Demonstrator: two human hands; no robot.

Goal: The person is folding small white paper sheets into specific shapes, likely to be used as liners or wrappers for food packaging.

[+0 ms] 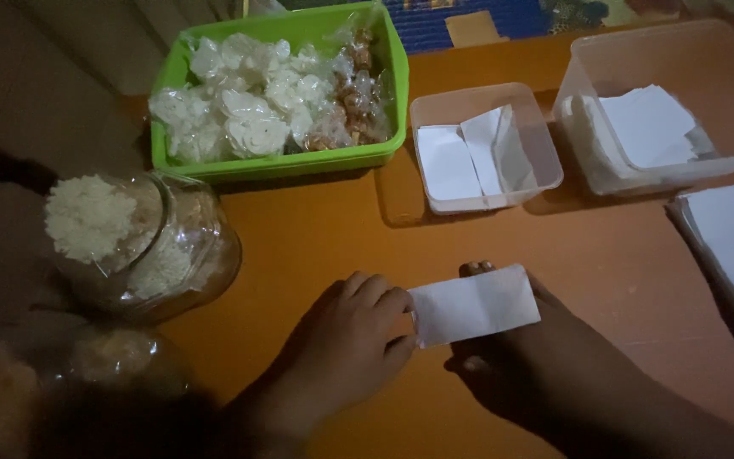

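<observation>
Paper slip (475,304), held between 2 hands (358,336)

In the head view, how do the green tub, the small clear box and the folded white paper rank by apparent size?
1. Green tub
2. Small clear box
3. Folded white paper, though it lies nearer the camera, so this is unsure.

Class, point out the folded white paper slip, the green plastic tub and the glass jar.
Folded white paper slip (474,304), head view, middle of its face.
Green plastic tub (282,163), head view, front wall.
Glass jar (206,246), head view, side wall.
</observation>
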